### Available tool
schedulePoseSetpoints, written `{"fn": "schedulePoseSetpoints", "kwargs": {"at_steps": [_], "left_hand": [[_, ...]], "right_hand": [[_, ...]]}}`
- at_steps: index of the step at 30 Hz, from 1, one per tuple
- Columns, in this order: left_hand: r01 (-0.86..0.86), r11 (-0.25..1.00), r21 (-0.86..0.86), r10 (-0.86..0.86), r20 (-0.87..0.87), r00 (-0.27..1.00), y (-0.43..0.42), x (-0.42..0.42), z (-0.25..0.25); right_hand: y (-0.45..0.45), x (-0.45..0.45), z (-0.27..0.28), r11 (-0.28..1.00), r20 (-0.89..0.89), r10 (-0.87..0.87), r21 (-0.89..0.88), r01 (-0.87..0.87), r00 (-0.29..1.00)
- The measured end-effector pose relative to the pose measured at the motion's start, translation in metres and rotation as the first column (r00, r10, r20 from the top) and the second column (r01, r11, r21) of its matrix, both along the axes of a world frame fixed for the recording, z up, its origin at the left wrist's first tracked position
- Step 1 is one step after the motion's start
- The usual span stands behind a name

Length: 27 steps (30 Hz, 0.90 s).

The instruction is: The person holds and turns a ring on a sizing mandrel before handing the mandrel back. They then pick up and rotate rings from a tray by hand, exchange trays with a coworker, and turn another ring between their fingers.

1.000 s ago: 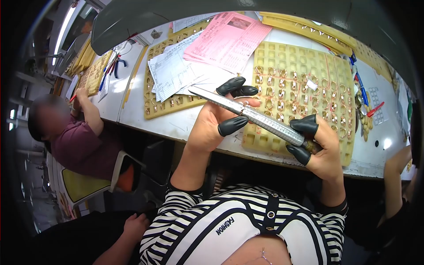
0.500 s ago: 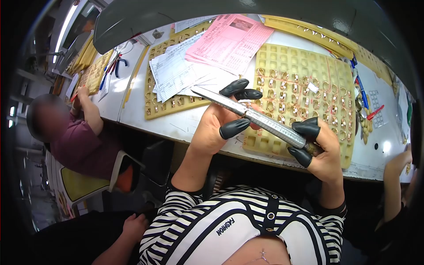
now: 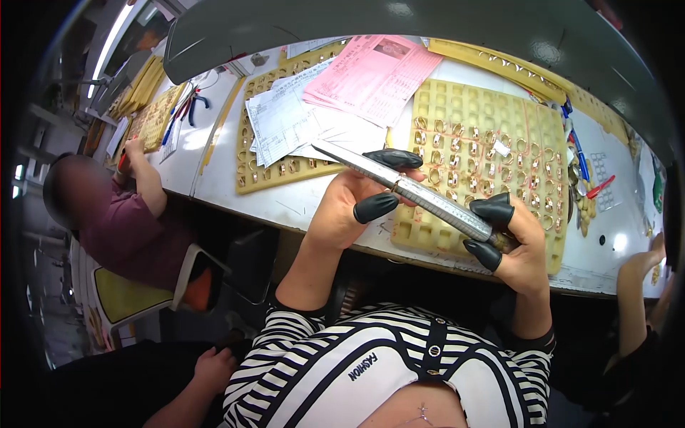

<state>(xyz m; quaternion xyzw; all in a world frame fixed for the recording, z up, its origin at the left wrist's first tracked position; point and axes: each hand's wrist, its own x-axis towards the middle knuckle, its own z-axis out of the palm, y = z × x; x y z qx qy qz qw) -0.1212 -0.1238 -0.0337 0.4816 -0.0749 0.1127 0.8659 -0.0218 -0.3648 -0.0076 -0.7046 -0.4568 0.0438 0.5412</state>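
Observation:
A tapered metal ring mandrel (image 3: 435,203) with fine markings slants down to the right, its thin tip at the upper left. A small ring (image 3: 397,184) sits around its shaft. My left hand (image 3: 353,203), black covers on its fingertips, has its fingers closed about the mandrel at the ring. My right hand (image 3: 517,246), with covers on thumb and forefinger, grips the thick end. Beneath and behind lies a yellow tray (image 3: 467,93) with rows of gold-coloured rings.
White papers (image 3: 282,118) and pink sheets (image 3: 374,75) overlie a second yellow tray (image 3: 250,182). Blue and red pens (image 3: 601,187) lie at the right. A person (image 3: 135,221) sits at the left; other people's arms show at lower left and far right.
The fingers of my left hand have drawn closer together on the mandrel near the ring. The mandrel keeps nearly the same slant. The whole view has shifted slightly.

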Motion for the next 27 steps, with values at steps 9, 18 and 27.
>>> {"fn": "schedulePoseSetpoints", "kwargs": {"at_steps": [9, 18, 27], "left_hand": [[0.016, 0.997, 0.072, -0.016, 0.004, 1.0, 0.007, -0.003, 0.0], [-0.07, 0.994, 0.08, 0.068, 0.022, 0.997, 0.005, -0.018, 0.002], [-0.199, 0.964, -0.175, 0.219, 0.1, 0.971, 0.018, -0.032, 0.004]], "right_hand": [[0.0, -0.005, 0.003, 1.0, -0.016, 0.026, -0.013, -0.026, 1.0], [-0.001, -0.024, 0.007, 1.0, -0.083, 0.021, -0.008, -0.022, 0.996], [0.0, -0.042, 0.008, 1.0, -0.162, 0.002, -0.001, -0.002, 0.987]]}}
